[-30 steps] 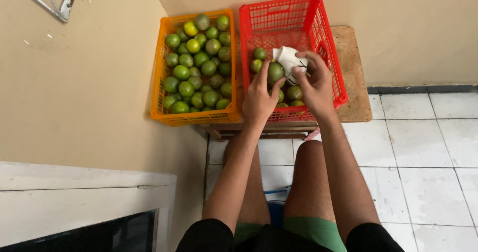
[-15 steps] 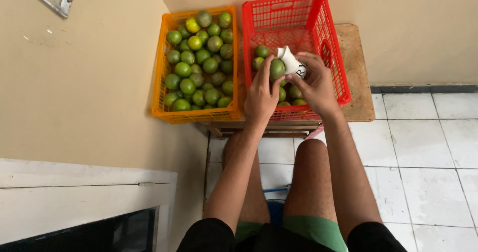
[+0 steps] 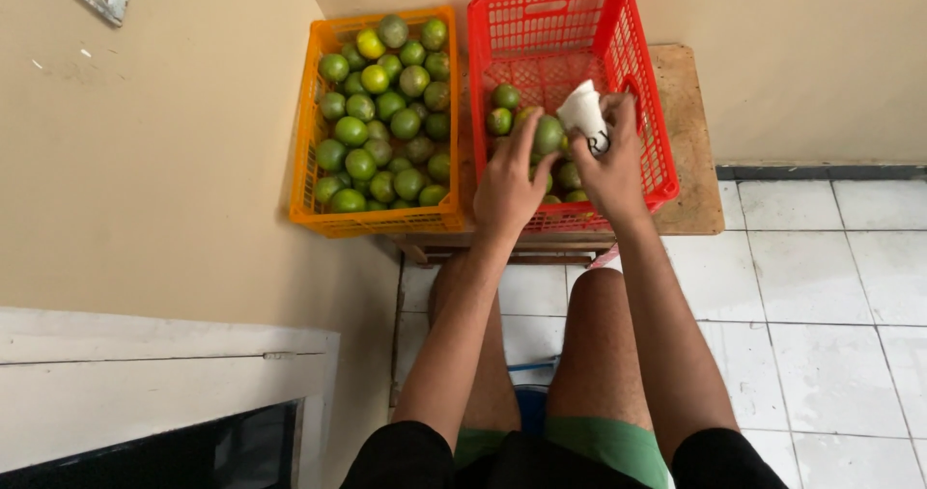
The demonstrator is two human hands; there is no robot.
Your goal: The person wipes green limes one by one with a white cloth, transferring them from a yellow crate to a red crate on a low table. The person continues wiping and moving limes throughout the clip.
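The left hand [image 3: 507, 185] is closed around a round green citrus fruit [image 3: 548, 135], held over the red plastic lattice crate [image 3: 649, 83]. The right hand [image 3: 610, 156] grips a crumpled white cloth [image 3: 583, 111] pressed to the fruit at its 2 o'clock side. Judged progress: early. Only a few fruits [image 3: 502, 109] lie in the red crate, toward 9 o'clock of the hands, while the orange plastic crate [image 3: 307, 151] farther toward 9 o'clock is heaped full. The held fruit is near-spherical; no long axis or heading can be told.
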